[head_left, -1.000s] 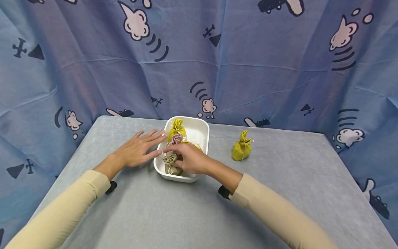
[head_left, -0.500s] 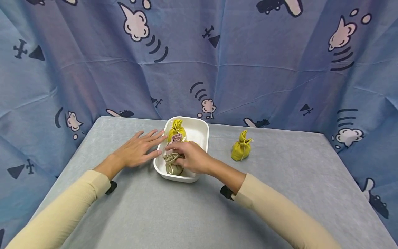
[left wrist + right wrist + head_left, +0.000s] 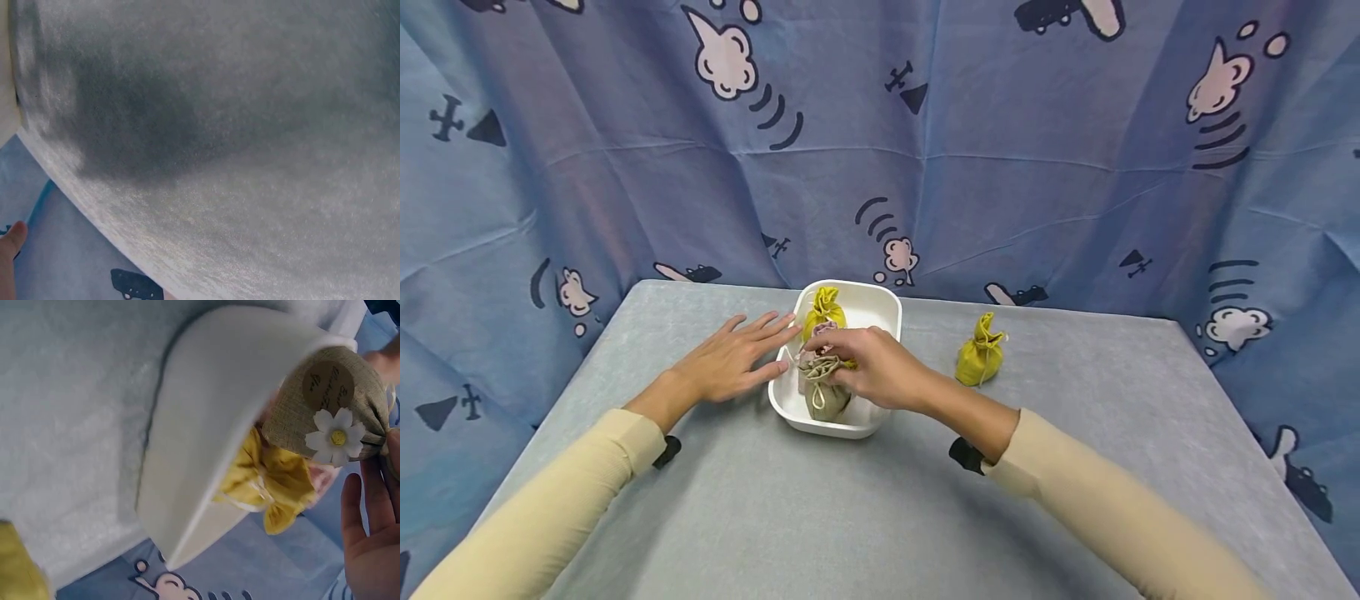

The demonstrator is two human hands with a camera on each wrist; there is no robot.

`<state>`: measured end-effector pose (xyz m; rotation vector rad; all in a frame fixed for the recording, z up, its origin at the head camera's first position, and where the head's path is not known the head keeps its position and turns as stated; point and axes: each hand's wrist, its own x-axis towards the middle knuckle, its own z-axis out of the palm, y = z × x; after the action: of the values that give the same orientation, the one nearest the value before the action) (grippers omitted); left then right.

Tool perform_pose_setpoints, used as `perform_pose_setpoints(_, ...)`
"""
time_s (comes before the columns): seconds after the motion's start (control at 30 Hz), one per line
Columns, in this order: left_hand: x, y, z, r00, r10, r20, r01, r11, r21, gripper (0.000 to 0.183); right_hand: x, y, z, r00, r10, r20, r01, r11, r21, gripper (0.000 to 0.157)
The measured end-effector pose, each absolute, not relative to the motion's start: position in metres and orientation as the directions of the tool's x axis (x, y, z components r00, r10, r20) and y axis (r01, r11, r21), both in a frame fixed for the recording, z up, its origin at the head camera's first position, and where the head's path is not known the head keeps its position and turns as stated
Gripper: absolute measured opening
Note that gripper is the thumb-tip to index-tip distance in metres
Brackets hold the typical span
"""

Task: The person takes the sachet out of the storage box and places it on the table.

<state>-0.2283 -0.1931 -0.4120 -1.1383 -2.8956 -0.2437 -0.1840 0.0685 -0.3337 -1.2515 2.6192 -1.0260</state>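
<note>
My right hand (image 3: 883,367) pinches the gathered neck of a khaki drawstring pouch (image 3: 826,402) over the front part of a white tray (image 3: 886,321). A white flower and a round brown label show on that pouch (image 3: 340,403) in the right wrist view. Behind it in the tray are a pink pouch (image 3: 824,328), partly hidden by my fingers, and a yellow pouch (image 3: 824,308). My left hand (image 3: 733,360) lies with fingers spread at the tray's left rim. In the left wrist view only a fingertip (image 3: 14,240) of it shows.
Another yellow pouch (image 3: 980,354) stands on the grey table (image 3: 1090,400), right of the tray. A blue printed curtain (image 3: 1030,200) hangs behind the table. In the right wrist view, a yellow pouch (image 3: 269,478) shows beyond the tray's wall.
My right hand has lifted the khaki pouch slightly and shifted a little to the right and back with it. My left hand has stayed in place.
</note>
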Motion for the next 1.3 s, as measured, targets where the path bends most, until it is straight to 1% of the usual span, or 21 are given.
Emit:
perform_pose_setpoints(0.13, -0.229, -0.194, -0.412, -0.734, 0.675, 0.074, 0.679, 0.723, 0.127, 0.061, -0.183, 0.072, -0.32, -0.669, -0.709, 0.224, -0.67, 0.444, -0.596, 0.04)
perform_pose_setpoints(0.3, -0.229, -0.193, -0.411, -0.735, 0.675, 0.059, 0.676, 0.725, 0.132, 0.063, -0.184, 0.077, -0.304, -0.663, -0.714, 0.226, -0.656, 0.41, -0.634, 0.042)
perform_pose_setpoints(0.6, -0.229, -0.193, -0.412, -0.73, 0.68, 0.068, 0.681, 0.718, 0.143, 0.061, -0.185, 0.092, -0.287, -0.668, -0.684, 0.292, -0.664, 0.372, -0.648, 0.041)
perform_pose_setpoints(0.77, -0.229, -0.193, -0.412, -0.728, 0.682, 0.072, 0.685, 0.715, 0.14, 0.062, -0.185, 0.105, -0.28, -0.701, -0.652, 0.29, -0.642, 0.4, -0.654, 0.045)
perform_pose_setpoints(0.93, -0.228, -0.193, -0.412, -0.735, 0.674, 0.067, 0.676, 0.724, 0.134, 0.062, -0.189, 0.119, -0.277, -0.724, -0.617, 0.308, -0.64, 0.437, -0.632, 0.046)
perform_pose_setpoints(1.1, -0.228, -0.194, -0.412, -0.742, 0.668, 0.062, 0.669, 0.731, 0.135, 0.062, -0.197, 0.134, -0.281, -0.747, -0.573, 0.336, -0.628, 0.444, -0.639, 0.045)
perform_pose_setpoints(1.3, -0.227, -0.193, -0.412, -0.744, 0.666, 0.054, 0.665, 0.732, 0.144, 0.062, -0.202, 0.151, -0.286, -0.796, -0.52, 0.311, -0.577, 0.495, -0.649, 0.048)
